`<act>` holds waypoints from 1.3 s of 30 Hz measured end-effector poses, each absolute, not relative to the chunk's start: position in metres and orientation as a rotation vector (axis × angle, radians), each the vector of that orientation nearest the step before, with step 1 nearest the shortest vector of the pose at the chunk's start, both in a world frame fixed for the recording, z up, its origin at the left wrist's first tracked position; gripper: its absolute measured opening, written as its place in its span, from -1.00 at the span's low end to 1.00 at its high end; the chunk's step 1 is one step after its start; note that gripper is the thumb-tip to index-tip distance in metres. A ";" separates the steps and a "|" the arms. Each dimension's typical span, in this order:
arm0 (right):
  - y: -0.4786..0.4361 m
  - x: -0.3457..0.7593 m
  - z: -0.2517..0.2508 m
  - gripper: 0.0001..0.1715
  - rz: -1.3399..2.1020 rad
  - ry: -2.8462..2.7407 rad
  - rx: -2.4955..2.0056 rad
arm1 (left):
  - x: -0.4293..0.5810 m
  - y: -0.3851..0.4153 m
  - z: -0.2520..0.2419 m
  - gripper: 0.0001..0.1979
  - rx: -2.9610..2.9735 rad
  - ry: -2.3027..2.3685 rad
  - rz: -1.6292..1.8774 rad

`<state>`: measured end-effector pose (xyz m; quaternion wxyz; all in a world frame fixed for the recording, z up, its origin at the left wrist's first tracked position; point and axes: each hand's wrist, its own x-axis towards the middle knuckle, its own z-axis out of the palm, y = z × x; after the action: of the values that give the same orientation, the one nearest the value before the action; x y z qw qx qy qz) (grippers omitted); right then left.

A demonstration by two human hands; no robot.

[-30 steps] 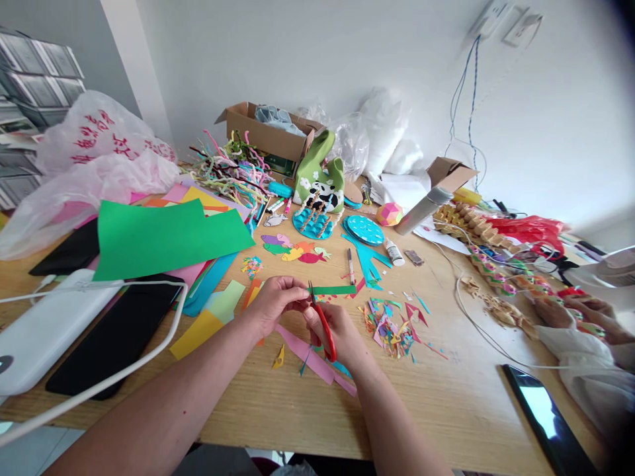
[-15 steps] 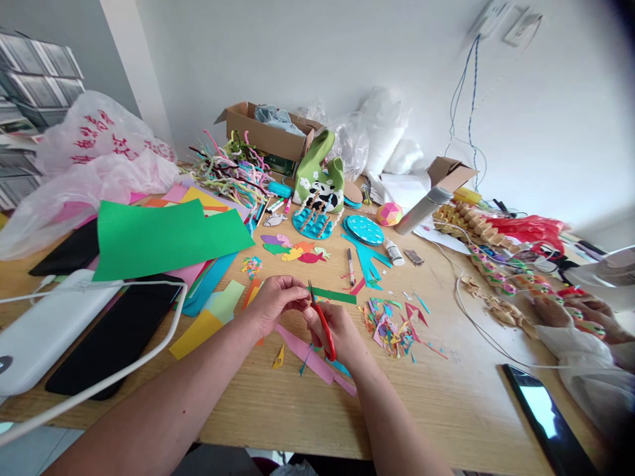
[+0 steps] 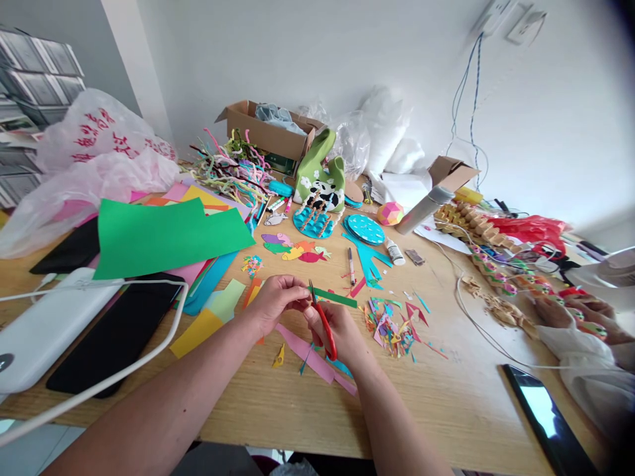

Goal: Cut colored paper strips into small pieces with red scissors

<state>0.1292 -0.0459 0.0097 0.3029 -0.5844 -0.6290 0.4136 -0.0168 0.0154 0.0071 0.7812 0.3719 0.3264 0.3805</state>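
Observation:
My left hand (image 3: 276, 301) pinches one end of a narrow green paper strip (image 3: 336, 297) above the wooden table (image 3: 446, 410). My right hand (image 3: 341, 330) grips red-handled scissors (image 3: 325, 324), whose blades meet the strip near my left fingers. The strip's free end slopes down to the right. A pink paper strip (image 3: 307, 354) lies on the table under my hands, and a pile of coloured paper scraps (image 3: 391, 324) sits just to the right.
A large green sheet (image 3: 163, 237) tops coloured paper at left, beside a white device (image 3: 44, 327) with a cable and a black pad (image 3: 114, 334). Paper fish (image 3: 295, 250), cardboard boxes and bags lie farther back. Another person's hands (image 3: 570, 311) work at right; a phone (image 3: 546, 413) lies near the front.
The green strip's free end has tipped down and drawn in slightly to the left. My hands and the scissors have hardly moved.

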 end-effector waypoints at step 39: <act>-0.049 0.129 0.010 -0.42 1.155 -1.581 -1.553 | -0.017 0.017 0.006 -0.85 0.785 0.678 0.829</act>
<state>0.1295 -0.0487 0.0105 0.3158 -0.5895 -0.6004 0.4385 -0.0166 0.0167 0.0058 0.7877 0.3641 0.3149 0.3845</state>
